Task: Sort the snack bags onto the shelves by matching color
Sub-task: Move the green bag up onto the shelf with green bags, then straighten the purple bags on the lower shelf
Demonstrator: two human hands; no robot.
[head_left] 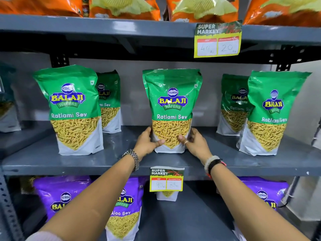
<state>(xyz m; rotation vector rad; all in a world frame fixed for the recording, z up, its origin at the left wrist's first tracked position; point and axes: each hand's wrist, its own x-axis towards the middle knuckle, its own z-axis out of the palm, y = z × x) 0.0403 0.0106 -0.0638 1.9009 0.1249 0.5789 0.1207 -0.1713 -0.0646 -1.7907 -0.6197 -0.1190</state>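
Both hands on 1 green bag (171,108), middle shelf (43,160), centre slot. Left hand (147,141) and right hand (194,141) pinch its lower corners, thumbs across the front, fingers (149,130) wrapped round the sides. Base looks to be on the shelf, though the hands cover part of it.

Progress: looks well along. 4 other green bags (73,110) stand on this shelf, orange bags (121,7) on the one above, purple bags (125,207) below, so each colour visible is matched to its row. This bag not yet let go. Can't tell if any unsorted bags are left; none in view.

Orientation: upright, long axis vertical, sealed top up, label facing out toward the camera, roughly square to the shelf edge
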